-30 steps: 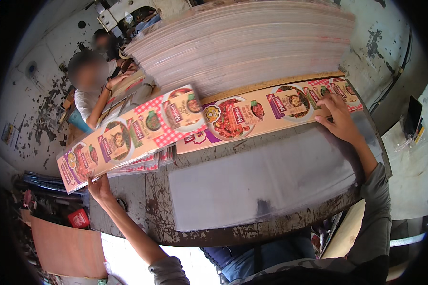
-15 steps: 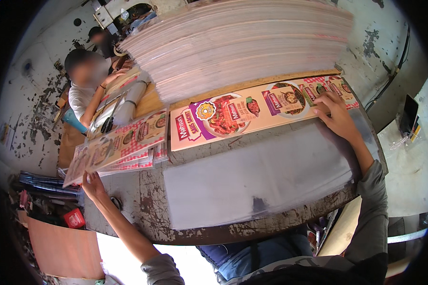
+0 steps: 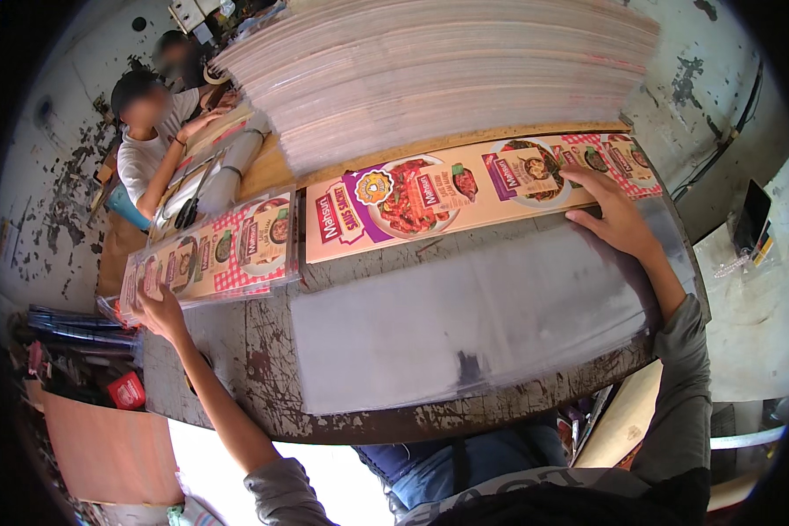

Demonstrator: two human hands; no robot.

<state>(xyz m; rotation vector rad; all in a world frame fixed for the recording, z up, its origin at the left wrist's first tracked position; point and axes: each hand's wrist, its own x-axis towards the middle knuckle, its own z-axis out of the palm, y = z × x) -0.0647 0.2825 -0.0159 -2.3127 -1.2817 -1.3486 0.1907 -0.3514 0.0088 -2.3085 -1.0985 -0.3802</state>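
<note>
At the left end of the table, my left hand (image 3: pixel 160 313) lies on the near edge of a pile of printed cards in clear plastic sleeves (image 3: pixel 228 241). Its fingers are spread over the top card and grip nothing. My right hand (image 3: pixel 618 215) is open, fingers stretched onto the right part of a long stack of printed food cards (image 3: pixel 394 200). The thumb hovers by that stack's near edge. Between me and the printed stack lies a pile of flat clear plastic sleeves (image 3: pixel 447 320), partly under my right wrist.
A tall stack of plastic-wrapped sheets (image 3: pixel 447 79) rises along the far side. The worn dark table (image 3: pixel 259 368) curves at its near edge. Two people sit at the far left, beside a wooden table holding plastic rolls (image 3: pixel 237 175). A red box (image 3: pixel 126 391) stands low at left.
The sleeved card from my left hand has come down flat onto the left pile, and that hand has moved up onto it. My right hand has shifted slightly, fingers straighter.
</note>
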